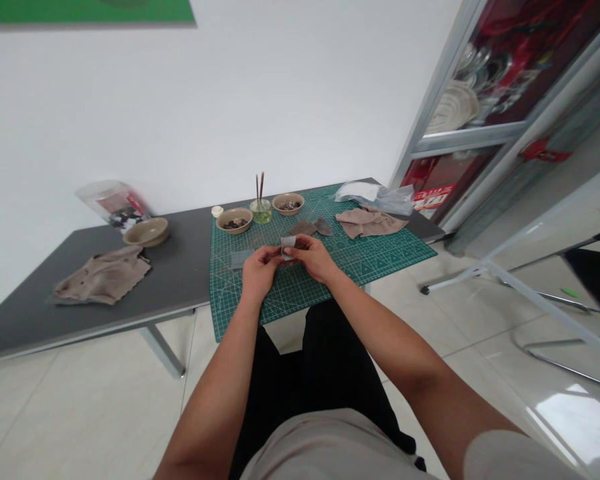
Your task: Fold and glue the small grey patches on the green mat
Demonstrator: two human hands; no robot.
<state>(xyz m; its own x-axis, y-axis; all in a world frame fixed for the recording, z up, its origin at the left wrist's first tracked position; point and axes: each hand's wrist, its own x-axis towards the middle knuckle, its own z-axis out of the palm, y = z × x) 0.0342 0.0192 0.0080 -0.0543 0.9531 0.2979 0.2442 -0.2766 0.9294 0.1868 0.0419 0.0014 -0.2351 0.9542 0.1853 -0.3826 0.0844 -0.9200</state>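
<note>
Left hand (258, 271) and right hand (313, 259) pinch a small folded grey-white strip (289, 247) over a green gridded cutting mat (380, 265) on a dark grey bench (173, 280). Beyond: glass jar with brown sticks (261, 212) between a tan ceramic bowl (234, 220) and a smaller tan bowl (288, 204), both holding dark pieces.

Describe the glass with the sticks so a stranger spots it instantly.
On the grey table, find the green cutting mat. At its far edge sit two bowls of dark pieces. Between them stands a small glass, the only thing holding two upright sticks.

Small grey fabric scrap (289, 246), pinched upright between left hand (260, 268) and right hand (313, 259), over cutting mat (375, 263).
</note>
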